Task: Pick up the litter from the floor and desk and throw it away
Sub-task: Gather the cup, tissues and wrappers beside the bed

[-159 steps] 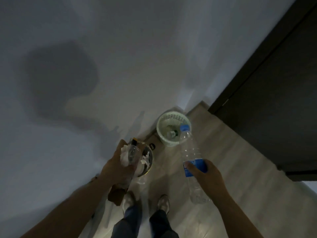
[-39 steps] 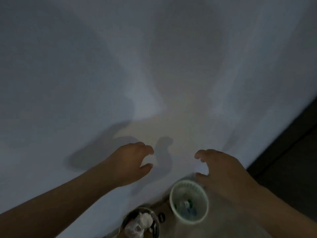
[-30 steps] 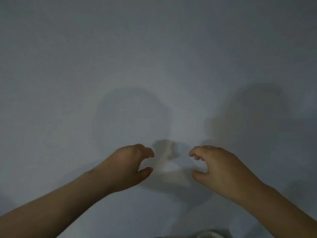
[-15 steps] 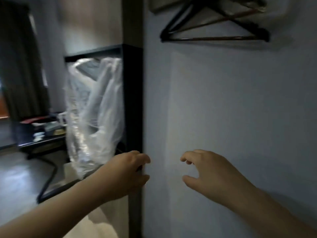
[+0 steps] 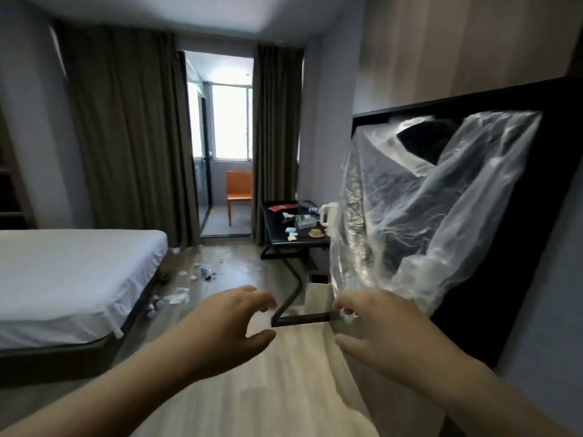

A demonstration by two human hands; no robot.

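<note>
My left hand (image 5: pixel 232 329) and my right hand (image 5: pixel 377 329) are stretched out in front of me, fingers loosely curled, both holding nothing. Litter lies on the wooden floor beside the bed: scraps of paper (image 5: pixel 178 296), a small bottle (image 5: pixel 206 271) and crumpled bits (image 5: pixel 154 307). More litter sits on the black desk (image 5: pixel 277 225) at the right: white tissues (image 5: pixel 291 235), a red card (image 5: pixel 280 207) and a small box (image 5: pixel 304 221). No bin is in view.
A bed with a white sheet (image 5: pixel 69 272) fills the left. A clear plastic cover (image 5: pixel 419 209) hangs over a dark frame at the right. Brown curtains (image 5: pixel 126 137) flank a doorway with an orange chair (image 5: pixel 239 192). A white kettle (image 5: pixel 328 216) stands on the desk.
I have turned away from the wall and the bins toward the room. The bottle and tissues that my hands held are gone; both hands are bare.
</note>
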